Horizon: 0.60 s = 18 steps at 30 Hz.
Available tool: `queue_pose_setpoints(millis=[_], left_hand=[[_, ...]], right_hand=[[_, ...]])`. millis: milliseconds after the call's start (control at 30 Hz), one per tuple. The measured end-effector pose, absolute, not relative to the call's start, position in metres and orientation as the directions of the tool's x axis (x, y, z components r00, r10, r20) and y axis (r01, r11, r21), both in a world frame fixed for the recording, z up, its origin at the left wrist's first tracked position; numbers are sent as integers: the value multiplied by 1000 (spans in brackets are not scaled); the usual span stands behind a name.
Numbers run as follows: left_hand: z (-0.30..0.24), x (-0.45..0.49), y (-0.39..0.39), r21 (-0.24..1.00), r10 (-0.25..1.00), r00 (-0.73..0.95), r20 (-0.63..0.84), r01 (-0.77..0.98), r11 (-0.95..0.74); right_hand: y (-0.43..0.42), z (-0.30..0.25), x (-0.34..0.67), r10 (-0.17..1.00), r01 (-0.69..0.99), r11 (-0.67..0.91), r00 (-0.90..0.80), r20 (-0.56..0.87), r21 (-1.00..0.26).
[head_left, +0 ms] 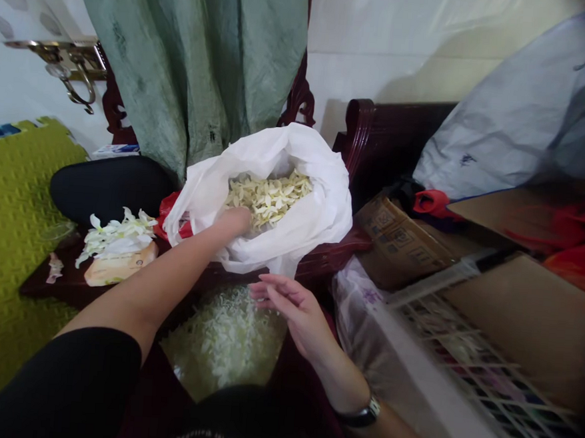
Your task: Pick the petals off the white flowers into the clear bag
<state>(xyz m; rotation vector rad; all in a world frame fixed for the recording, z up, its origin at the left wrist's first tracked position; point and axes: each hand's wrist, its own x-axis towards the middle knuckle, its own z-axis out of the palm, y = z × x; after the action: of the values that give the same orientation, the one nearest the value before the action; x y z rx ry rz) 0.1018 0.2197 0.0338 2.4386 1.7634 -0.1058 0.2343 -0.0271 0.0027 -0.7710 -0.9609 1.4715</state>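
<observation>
My left hand reaches into a white plastic bag on the dark red wooden bench. Inside the bag lies a heap of pale yellow-white petals, and my fingers are hidden among them or by the bag's side. My right hand hovers just in front of the bag with its fingers stretched out and nothing in them. Below it, close to my body, thin whitish-green pieces that look like flower parts are spread in a loose pile.
White flowers rest by an orange-and-white packet at the left, beside a black cushion. Green cloth hangs behind. On the right stand a cardboard box and a white plastic crate. Yellow foam mat covers the left floor.
</observation>
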Motion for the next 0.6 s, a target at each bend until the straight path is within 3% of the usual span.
queue_pose_setpoints(millis=[133, 333, 500, 600], left_hand=[[41, 99, 221, 116, 955, 286, -74, 954, -276], [62, 94, 215, 250, 950, 285, 128, 918, -309], [86, 77, 170, 315, 874, 384, 298, 824, -470], [90, 59, 117, 241, 693, 581, 426, 666, -706]], right_hand=[[-27, 4, 237, 991, -477, -26, -127, 40, -879], [-22, 9, 231, 989, -563, -37, -137, 49, -826], [-11, 12, 217, 991, -645, -42, -125, 51, -763], [-5, 14, 207, 991, -684, -42, -122, 57, -728]])
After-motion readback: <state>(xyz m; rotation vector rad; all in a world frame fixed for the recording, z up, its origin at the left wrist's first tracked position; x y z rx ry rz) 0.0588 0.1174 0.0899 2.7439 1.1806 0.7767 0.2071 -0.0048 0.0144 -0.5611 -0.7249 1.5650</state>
